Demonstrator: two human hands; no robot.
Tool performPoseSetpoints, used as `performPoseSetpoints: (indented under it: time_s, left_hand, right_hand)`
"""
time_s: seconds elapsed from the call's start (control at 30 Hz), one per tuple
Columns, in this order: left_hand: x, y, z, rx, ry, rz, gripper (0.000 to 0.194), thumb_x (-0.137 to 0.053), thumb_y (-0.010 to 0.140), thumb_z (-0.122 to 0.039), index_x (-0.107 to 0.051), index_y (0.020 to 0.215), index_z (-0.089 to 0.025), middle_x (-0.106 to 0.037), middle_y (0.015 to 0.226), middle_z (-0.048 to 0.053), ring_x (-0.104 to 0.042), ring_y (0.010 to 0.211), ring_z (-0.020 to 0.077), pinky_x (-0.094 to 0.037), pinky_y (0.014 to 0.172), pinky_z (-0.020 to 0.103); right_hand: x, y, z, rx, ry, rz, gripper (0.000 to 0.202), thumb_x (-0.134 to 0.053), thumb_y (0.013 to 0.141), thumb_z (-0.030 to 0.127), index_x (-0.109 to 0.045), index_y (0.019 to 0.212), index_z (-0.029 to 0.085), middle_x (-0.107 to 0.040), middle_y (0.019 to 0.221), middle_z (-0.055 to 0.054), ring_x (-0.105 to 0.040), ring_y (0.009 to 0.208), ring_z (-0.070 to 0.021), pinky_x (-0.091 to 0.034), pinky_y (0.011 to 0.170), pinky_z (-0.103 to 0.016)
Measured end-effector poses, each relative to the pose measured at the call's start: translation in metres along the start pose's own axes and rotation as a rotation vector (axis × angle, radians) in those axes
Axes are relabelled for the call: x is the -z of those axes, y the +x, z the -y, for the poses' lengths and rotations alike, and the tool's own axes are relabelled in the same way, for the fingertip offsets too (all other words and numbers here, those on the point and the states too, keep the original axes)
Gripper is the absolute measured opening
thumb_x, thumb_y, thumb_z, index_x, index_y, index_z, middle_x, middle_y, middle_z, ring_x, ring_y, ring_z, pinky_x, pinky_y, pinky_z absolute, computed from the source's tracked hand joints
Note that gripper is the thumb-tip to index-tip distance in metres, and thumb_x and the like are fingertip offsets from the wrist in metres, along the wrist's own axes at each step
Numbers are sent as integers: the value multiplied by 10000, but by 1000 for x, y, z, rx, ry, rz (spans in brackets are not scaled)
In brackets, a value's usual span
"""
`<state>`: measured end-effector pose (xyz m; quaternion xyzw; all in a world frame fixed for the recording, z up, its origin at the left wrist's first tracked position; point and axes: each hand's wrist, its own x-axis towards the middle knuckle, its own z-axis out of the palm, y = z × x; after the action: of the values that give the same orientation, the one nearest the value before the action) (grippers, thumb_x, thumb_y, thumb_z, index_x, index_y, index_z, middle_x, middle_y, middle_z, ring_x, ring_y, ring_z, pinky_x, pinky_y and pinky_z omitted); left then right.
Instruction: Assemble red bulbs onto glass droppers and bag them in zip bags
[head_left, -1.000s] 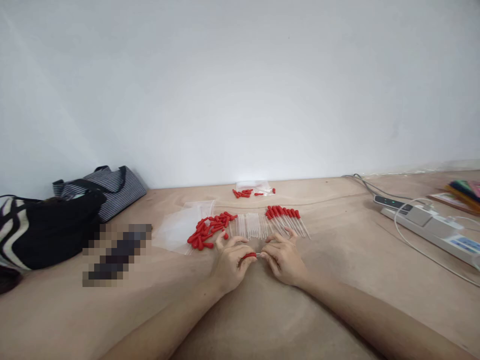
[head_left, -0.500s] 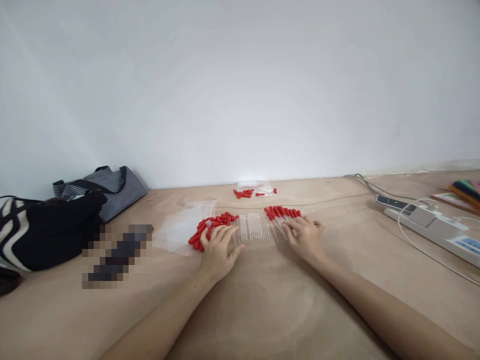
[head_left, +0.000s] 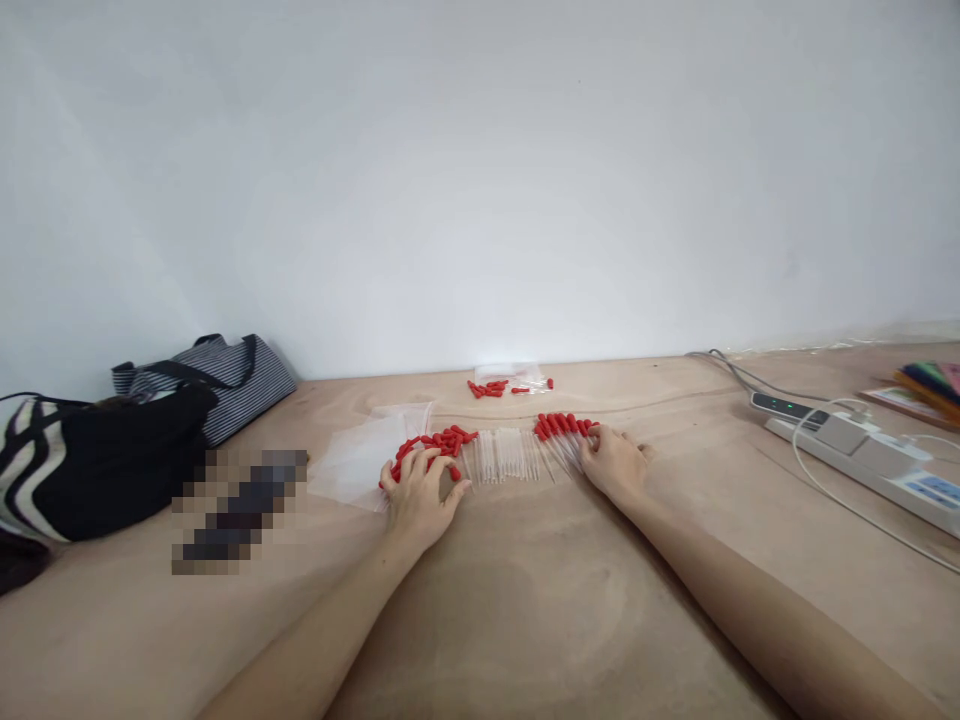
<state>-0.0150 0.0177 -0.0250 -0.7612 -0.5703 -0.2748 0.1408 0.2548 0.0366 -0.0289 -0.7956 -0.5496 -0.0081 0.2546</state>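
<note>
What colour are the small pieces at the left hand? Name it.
The small pieces at the left hand are red; head view.

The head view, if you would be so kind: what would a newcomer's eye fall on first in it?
Most likely the red bulbs, bright against the pale table, piled under the left hand. Next might come the row of red-topped tubes beside the right hand, with bare tubes between pile and row. The black bag stands out at the far left.
</note>
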Motion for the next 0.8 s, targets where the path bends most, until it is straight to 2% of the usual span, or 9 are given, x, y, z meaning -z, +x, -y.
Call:
performPoseSetpoints:
  time_s: [0.1,0.2,0.4,0.5,0.6,0.7,0.8]
  left_hand:
    - [0,3,4,-14,38,-14,138,-569,755,-328,-616,865,-260,-579,1065,67,-447,1057,272,-141,918,546]
    - [0,7,4,-30,64,-19,137,-568,757,-363,-637,784,-247,-605,944,59,-477,986,259,-147,918,534]
    - [0,13,-2,-1,141,5,248,-565,735,-414,-628,651,-190,-589,828,73,-481,904,254,-184,903,522]
    - [2,12,-3,2,141,-1,202,-565,721,-355,-623,624,-187,-586,825,73,-480,898,253,-192,901,518]
    - [8,9,-4,-14,130,-54,139,-560,703,-293,-610,620,-193,-587,817,70,-491,888,256,-197,900,521]
    - [17,3,-11,-102,21,-76,102,-546,707,-256,-606,646,-200,-585,812,55,-509,870,239,-205,914,503]
    - [24,-5,-22,-263,-126,28,72,-547,706,-250,-606,683,-215,-586,807,31,-516,855,213,-207,928,482]
  right_hand:
    - [1,-7,9,127,40,-51,258,-404,800,334,-615,890,214,-641,918,-59,-496,916,-223,-206,798,-390]
    - [-1,-13,26,239,27,-25,257,-409,802,345,-632,771,222,-637,906,-49,-478,927,-222,-200,805,-396]
    - [-5,-12,53,236,-166,64,270,-418,781,286,-655,773,157,-629,910,-125,-468,934,-264,-208,802,-420]
    - [-7,-9,54,247,-211,82,250,-434,764,238,-662,781,135,-632,900,-146,-475,920,-269,-213,797,-420]
    - [-10,-8,54,264,-219,101,239,-435,755,190,-667,739,139,-641,865,-149,-493,879,-266,-224,770,-416]
    - [-13,-7,57,268,-226,105,256,-415,757,145,-669,724,129,-643,836,-156,-500,855,-268,-231,749,-414]
    - [-10,-10,58,277,-223,100,269,-398,774,143,-664,761,105,-638,839,-170,-495,860,-280,-239,737,-411]
